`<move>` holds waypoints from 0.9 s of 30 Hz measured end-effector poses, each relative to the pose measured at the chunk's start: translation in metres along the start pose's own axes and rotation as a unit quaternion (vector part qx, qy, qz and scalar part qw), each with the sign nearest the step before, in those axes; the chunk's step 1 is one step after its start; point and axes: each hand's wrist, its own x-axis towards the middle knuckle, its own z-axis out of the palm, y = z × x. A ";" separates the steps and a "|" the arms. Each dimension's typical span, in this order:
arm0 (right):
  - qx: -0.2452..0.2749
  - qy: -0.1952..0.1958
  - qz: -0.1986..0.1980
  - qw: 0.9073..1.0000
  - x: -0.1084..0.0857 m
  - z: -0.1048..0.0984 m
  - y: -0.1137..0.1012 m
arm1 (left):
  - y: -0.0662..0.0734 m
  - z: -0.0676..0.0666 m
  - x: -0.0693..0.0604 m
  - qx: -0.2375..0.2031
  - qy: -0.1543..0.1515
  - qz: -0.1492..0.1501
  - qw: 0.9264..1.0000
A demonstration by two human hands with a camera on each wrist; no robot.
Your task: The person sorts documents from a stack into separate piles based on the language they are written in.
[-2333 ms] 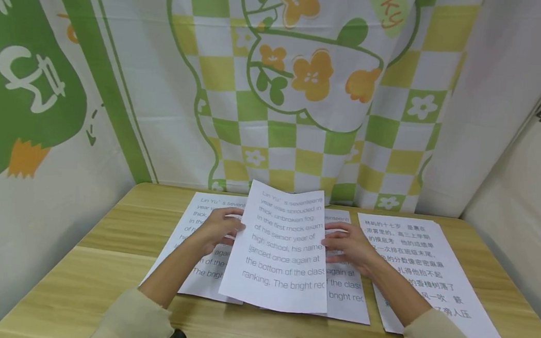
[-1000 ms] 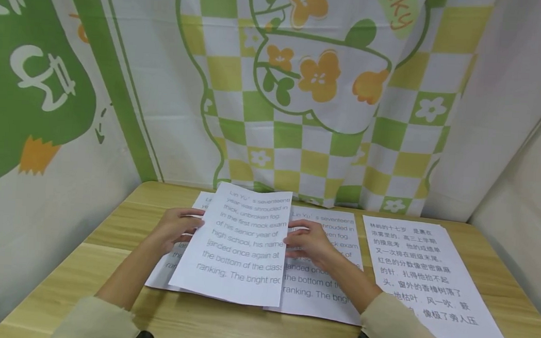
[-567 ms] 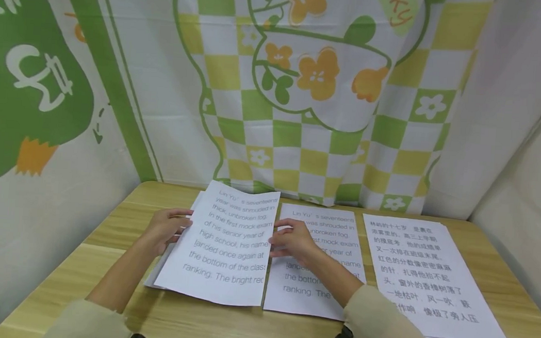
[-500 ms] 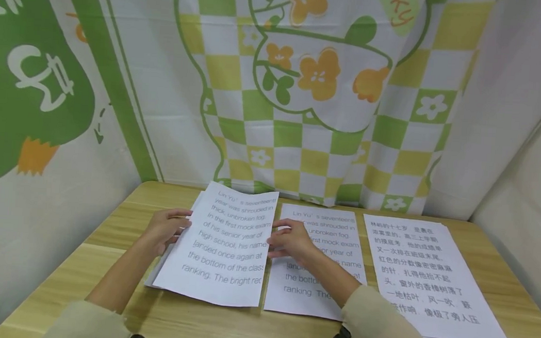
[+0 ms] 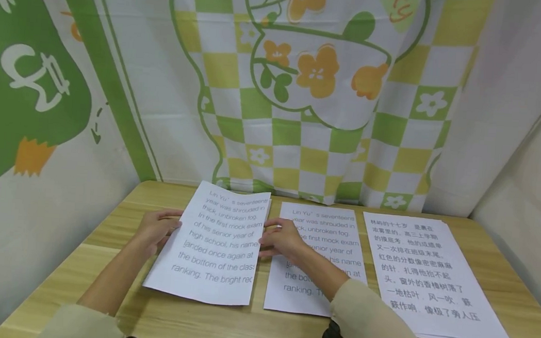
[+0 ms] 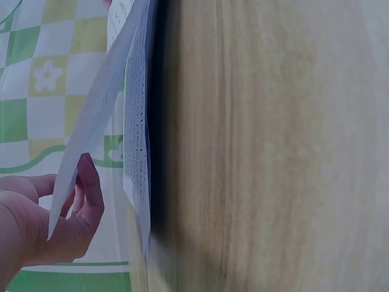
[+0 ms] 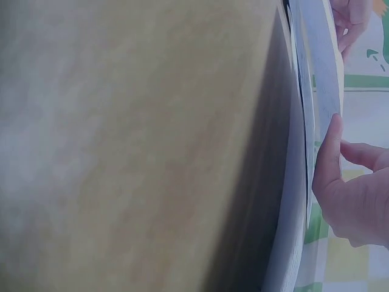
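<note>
A white sheet of paper (image 5: 215,243) printed with English text is held between both hands at the left of the table. My left hand (image 5: 157,229) pinches its left edge, fingers behind and thumb in front. At the right edge my right hand (image 5: 285,239) pinches it too. The left wrist view has the held sheet (image 6: 97,103) tilted and raised above another printed sheet (image 6: 137,134) underneath. In the right wrist view, the right hand (image 7: 355,188) is at the sheet's edge. From the head, the lower sheet is almost wholly covered.
A second English-text sheet (image 5: 317,234) lies mid-table, partly under the right forearm. Further right lies a small stack of Chinese-text sheets (image 5: 422,266). The wooden table (image 5: 205,325) backs onto a patterned curtain (image 5: 299,155).
Both hands have carried the held sheet leftward from over the middle sheet to over the left sheet. The middle sheet is now more exposed, and the left one nearly hidden.
</note>
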 end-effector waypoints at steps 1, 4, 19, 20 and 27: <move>-0.003 -0.002 0.004 1.000 0.001 0.001 0.000 | -0.001 0.000 0.000 0.000 0.002 -0.001 1.000; -0.013 -0.010 0.017 1.000 0.001 0.003 0.001 | -0.003 0.000 0.001 0.005 0.007 0.000 1.000; -0.002 -0.016 0.026 1.000 -0.004 0.000 -0.002 | 0.003 0.000 -0.005 0.037 0.014 -0.012 0.999; -0.001 -0.017 0.028 0.999 -0.004 -0.001 -0.002 | 0.002 0.000 -0.005 0.040 0.014 -0.013 0.999; -0.002 -0.030 0.024 0.999 -0.006 -0.003 -0.003 | -0.001 0.003 -0.002 0.052 0.022 -0.012 0.998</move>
